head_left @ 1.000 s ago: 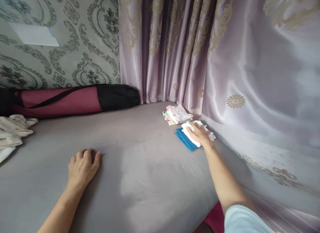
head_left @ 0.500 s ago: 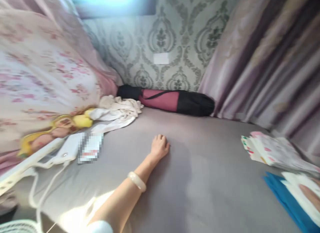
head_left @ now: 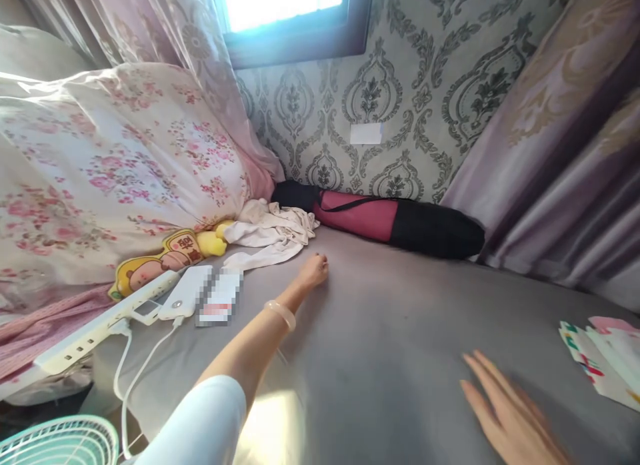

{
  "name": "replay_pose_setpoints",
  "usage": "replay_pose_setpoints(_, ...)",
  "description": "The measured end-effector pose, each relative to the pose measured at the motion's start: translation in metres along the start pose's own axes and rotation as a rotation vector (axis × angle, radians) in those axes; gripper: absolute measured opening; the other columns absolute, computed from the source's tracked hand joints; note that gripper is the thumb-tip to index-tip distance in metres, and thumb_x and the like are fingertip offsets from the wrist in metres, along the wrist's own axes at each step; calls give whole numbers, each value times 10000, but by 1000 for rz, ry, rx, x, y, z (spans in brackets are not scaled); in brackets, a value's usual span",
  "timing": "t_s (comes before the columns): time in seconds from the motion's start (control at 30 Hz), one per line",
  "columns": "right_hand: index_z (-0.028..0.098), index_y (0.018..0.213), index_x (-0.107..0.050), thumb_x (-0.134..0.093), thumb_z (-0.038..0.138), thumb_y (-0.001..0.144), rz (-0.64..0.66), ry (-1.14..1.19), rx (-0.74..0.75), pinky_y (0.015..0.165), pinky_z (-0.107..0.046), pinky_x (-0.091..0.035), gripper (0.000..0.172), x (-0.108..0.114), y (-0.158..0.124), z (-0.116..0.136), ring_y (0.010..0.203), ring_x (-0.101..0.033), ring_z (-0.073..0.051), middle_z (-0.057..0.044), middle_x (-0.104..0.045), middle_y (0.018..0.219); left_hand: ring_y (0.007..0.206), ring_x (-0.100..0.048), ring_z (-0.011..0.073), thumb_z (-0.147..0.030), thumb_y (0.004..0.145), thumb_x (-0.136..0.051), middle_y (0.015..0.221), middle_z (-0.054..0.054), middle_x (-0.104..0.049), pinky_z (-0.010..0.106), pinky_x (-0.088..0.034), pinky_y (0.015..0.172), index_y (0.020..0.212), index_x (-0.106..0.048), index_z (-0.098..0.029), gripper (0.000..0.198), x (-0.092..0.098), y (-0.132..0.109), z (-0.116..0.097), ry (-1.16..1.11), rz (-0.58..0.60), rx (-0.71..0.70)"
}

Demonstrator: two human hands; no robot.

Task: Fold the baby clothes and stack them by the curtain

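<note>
Two hands show, both empty: our left hand (head_left: 314, 270) rests loosely curled on the bed (head_left: 400, 318), just right of one crumpled cloth (head_left: 270, 235) at the far left. Our right hand (head_left: 505, 412) hovers near, fingers spread. We judge the cloth best gathered whole, clear of the one power bank (head_left: 186, 300). One folded stack (head_left: 600, 358) lies right, one rolled bag (head_left: 400, 222) far.

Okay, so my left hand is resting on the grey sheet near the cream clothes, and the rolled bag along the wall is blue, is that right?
Not quite. The head view shows the rolled bag along the wall is maroon and black, not blue. The left hand does rest on the grey sheet near the cream clothes.
</note>
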State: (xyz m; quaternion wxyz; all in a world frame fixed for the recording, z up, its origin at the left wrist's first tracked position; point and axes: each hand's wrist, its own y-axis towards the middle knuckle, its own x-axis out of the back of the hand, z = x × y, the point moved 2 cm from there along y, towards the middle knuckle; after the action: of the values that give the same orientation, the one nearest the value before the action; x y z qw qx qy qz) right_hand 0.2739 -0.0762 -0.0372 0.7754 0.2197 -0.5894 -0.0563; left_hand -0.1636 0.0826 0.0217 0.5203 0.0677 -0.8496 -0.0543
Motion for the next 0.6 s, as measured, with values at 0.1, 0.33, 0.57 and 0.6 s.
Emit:
replay_pose_setpoints(0.1,302,1414,-497,-352,553,914,88,0,40,1050,-560,-426,578,-30,9,34,1320,-493,-318,-68,-502,1463,1097,-557,244,-174,900,-437,1204,181,-558,356,-448,936,1150,-619,-110,316,24,22,32,54,-95,62)
replay_pose_setpoints(0.33,258,1418,-507,-359,512,934,55,-73,87,1122,-601,-309,566,-41,2,46,1357,-447,-318,-85,-484,1474,1224,-435,311,-127,817,-475,1320,171,-505,401,-358,1019,1147,-686,-137,392,60,70,81,346,-132,52)
replay_pose_setpoints(0.57,239,1425,-503,-327,505,955,94,-103,54,1135,-592,-307,569,-39,3,48,1372,-431,-304,-81,-468,1485,1324,-378,291,-109,756,-518,1419,131,-504,433,-261,1103,1122,-681,-170,405,46,96,84,460,45,-74)
replay_pose_setpoints(0.6,235,1432,-496,-323,501,959,103,-106,53,1141,-586,-301,569,-38,2,50,1380,-422,-298,-78,-465,1488,1327,-375,299,-115,756,-522,1426,120,-502,447,-277,1091,1155,-661,-184,428,46,98,83,457,47,-61)
